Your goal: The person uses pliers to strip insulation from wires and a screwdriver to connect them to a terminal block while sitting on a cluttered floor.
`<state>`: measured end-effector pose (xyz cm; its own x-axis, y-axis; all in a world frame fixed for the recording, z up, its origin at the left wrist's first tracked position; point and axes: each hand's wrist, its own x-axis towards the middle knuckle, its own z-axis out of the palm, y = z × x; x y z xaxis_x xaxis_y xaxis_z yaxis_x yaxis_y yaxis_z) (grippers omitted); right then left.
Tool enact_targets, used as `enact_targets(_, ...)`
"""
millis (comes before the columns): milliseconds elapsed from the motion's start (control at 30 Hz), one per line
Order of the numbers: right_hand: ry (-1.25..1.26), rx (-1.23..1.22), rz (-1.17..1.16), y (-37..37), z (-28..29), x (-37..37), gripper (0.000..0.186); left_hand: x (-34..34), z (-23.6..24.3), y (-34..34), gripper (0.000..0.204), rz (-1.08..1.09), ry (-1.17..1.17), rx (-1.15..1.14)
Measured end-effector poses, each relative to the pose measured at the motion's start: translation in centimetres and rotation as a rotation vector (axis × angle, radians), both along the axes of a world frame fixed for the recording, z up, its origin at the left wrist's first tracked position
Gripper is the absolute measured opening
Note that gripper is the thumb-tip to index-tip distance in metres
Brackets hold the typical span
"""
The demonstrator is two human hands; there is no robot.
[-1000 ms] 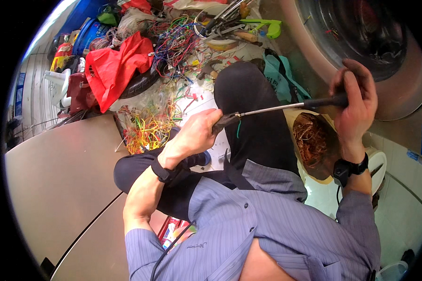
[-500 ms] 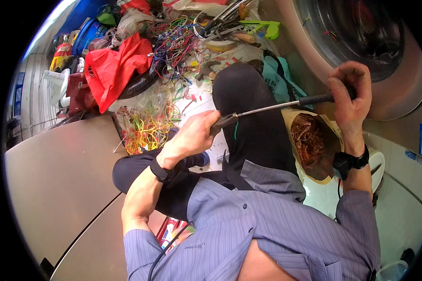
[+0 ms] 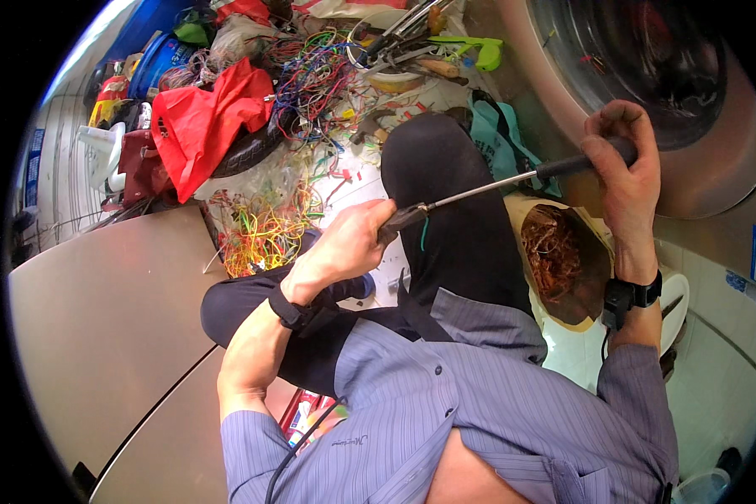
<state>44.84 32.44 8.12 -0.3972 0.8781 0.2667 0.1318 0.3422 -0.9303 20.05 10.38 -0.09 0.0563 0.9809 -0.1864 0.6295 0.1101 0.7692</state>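
Note:
My left hand [image 3: 353, 239] is closed on a dark tool [image 3: 410, 215], seemingly pliers, above my knee. A short green wire [image 3: 425, 233] hangs from its jaw end. My right hand [image 3: 626, 172] holds the dark handle of a long screwdriver-like tool [image 3: 508, 181], whose metal shaft runs level and slightly downward to the jaws in my left hand; how the two meet is too small to tell. Beside my right leg stands an open paper bag [image 3: 554, 252] holding copper wire.
Tangled wires [image 3: 307, 76], yellow wires [image 3: 260, 235], a red bag [image 3: 202, 126], a bucket of tools [image 3: 399, 50] and a teal bag [image 3: 500, 139] lie ahead. A large round steel drum [image 3: 554, 59] stands at upper right, a metal panel [image 3: 92, 319] at left.
My right hand has shifted slightly and its fingers have changed position on the handle, with the shaft angle altering a little. My left hand stays nearly still.

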Motion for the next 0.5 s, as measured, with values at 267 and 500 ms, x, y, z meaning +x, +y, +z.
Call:
enact_targets(267, -0.193, -0.196, 0.129, 1.8, 1.0, 1.0, 0.013, 0.0, -0.2, -0.1, 0.017, 0.016, -0.011, -0.014)
enact_targets(500, -0.265, -0.218, 0.159, 2.4, 1.2, 0.4, 0.012, 0.1, -0.4, -0.4, 0.017, 0.033, -0.029, -0.013)
